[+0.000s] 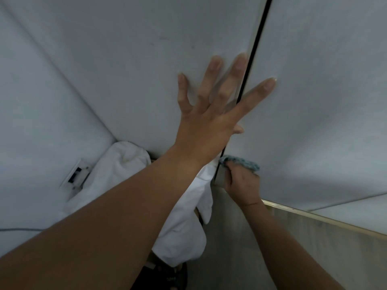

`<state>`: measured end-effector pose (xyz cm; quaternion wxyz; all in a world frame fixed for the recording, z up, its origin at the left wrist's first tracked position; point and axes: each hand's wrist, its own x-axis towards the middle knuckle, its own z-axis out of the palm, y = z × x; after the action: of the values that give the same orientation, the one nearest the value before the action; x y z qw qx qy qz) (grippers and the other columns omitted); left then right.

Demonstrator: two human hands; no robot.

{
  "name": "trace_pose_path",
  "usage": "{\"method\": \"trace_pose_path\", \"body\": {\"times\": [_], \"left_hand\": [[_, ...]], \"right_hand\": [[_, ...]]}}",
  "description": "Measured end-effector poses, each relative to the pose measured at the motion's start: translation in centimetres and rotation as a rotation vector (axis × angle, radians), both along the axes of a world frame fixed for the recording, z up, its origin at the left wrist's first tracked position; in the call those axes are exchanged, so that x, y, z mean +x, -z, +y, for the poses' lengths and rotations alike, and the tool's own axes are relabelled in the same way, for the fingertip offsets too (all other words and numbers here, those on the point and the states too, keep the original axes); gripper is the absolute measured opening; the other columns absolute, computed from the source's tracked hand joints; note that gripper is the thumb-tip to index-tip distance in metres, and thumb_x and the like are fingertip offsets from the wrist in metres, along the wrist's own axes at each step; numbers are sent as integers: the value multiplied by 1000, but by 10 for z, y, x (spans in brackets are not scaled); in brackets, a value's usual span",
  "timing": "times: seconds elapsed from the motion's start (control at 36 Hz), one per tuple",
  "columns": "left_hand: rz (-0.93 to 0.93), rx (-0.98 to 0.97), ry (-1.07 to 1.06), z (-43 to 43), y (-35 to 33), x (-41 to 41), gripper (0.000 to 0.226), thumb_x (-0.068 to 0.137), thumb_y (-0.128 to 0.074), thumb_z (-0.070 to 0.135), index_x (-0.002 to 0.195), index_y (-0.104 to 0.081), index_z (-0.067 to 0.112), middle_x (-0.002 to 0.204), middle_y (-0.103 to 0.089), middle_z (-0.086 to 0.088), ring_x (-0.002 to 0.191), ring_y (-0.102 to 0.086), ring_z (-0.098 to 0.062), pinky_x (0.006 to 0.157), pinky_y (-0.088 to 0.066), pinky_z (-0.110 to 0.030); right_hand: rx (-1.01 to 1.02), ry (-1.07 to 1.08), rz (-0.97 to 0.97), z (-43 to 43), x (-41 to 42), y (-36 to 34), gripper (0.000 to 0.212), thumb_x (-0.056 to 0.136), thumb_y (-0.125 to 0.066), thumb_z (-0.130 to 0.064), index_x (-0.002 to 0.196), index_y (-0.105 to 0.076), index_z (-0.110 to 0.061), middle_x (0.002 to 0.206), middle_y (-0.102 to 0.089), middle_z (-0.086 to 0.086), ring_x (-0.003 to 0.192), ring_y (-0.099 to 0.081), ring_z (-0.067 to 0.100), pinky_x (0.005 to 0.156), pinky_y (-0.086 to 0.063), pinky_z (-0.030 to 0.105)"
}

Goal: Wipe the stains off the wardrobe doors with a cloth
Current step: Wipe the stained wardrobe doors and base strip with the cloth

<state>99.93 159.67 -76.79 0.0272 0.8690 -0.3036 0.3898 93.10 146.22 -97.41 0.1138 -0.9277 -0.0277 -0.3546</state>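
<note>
While the left hand (pixel 211 114) lies spread flat across the door seam (pixel 256 45), the right hand (pixel 244 185) grips the cloth (pixel 240 161) low on the right wardrobe door (pixel 324 101). The cloth is soft, light and limp, so best held wadded in the palm. Stains are possibly faint specks, too blurred to tell.

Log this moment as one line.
left hand: open, pressed across door gap | right hand: grips cloth low on right door | phase: wiping

You get no text you can read here. The dark thing (pixel 173 278) at the near edge, just left of the middle, carries a few pale marks — too small and blurred to make out.
</note>
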Motion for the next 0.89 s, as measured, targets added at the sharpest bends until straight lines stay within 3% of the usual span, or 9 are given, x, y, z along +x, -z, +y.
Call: {"method": "trace_pose_path", "body": {"times": [0.14, 0.25, 0.39, 0.44, 0.58, 0.69, 0.75, 0.83, 0.89], "left_hand": [[-21, 7, -16, 2, 0, 1, 108, 63, -68, 66, 157, -18, 46, 160, -8, -6, 148, -16, -40, 112, -16, -79], [-48, 14, -27, 2, -1, 1, 111, 60, -68, 68, 157, -19, 46, 160, -11, -7, 149, -25, -42, 112, -21, -79], [-50, -8, -23, -1, -3, 0, 113, 58, -70, 67, 156, -19, 46, 159, -10, -7, 147, -19, -40, 112, -21, -79], [-78, 1, -41, -1, 0, -1, 115, 55, -69, 68, 156, -20, 46, 159, -13, -7, 148, -26, -41, 112, -24, -77], [-141, 12, -86, -2, -5, -1, 120, 48, -66, 73, 156, -21, 48, 158, -17, -5, 147, -39, -39, 109, -36, -73], [-184, 38, -110, -1, 6, 2, 117, 57, -62, 79, 159, -18, 44, 159, -21, -11, 145, -38, -43, 106, -39, -74], [-241, -6, -75, 0, 5, 5, 96, 76, -46, 86, 158, -31, 39, 157, -33, -17, 140, -43, -47, 102, -41, -75], [-262, -34, -31, -2, 10, 7, 82, 90, -27, 79, 158, -31, 34, 156, -34, -20, 141, -36, -47, 105, -39, -74], [-210, -65, -21, 2, 22, 7, 92, 85, -47, 77, 159, -19, 29, 156, -23, -19, 144, -27, -43, 112, -34, -70]], "right_hand": [[-97, -146, 287, -5, 1, 61, 28, 84, -69, -14, 112, -72, -14, 93, -75, 8, 65, -70, 28, 50, -56, 33], [-20, -72, 159, -5, -7, 45, 18, 84, -70, -13, 101, -77, -11, 89, -76, 9, 67, -71, 26, 55, -56, 32], [44, -49, 22, -21, -12, 41, 17, 91, -66, -17, 99, -78, -8, 90, -77, 10, 72, -73, 26, 60, -60, 35], [19, -98, 119, -23, -5, 63, 17, 87, -72, -16, 101, -77, -10, 91, -77, 11, 73, -72, 27, 63, -60, 35], [30, -84, 750, -10, -2, 99, 34, 75, -83, -15, 107, -74, -23, 90, -76, 5, 70, -73, 30, 56, -57, 35], [125, -54, 725, 3, -3, 90, 29, 81, -56, -24, 99, -77, -16, 81, -76, 7, 64, -72, 26, 54, -59, 34], [119, -90, 728, -2, -5, 90, 24, 76, -62, -18, 93, -77, -12, 76, -75, 8, 59, -71, 27, 49, -57, 33], [85, -126, 865, -6, 0, 87, 29, 88, -65, -11, 115, -72, -10, 103, -74, 16, 87, -73, 35, 71, -61, 43], [56, -99, 1002, -4, 3, 85, 34, 101, -51, -18, 133, -62, -11, 125, -67, 16, 110, -67, 36, 90, -54, 46]]}}
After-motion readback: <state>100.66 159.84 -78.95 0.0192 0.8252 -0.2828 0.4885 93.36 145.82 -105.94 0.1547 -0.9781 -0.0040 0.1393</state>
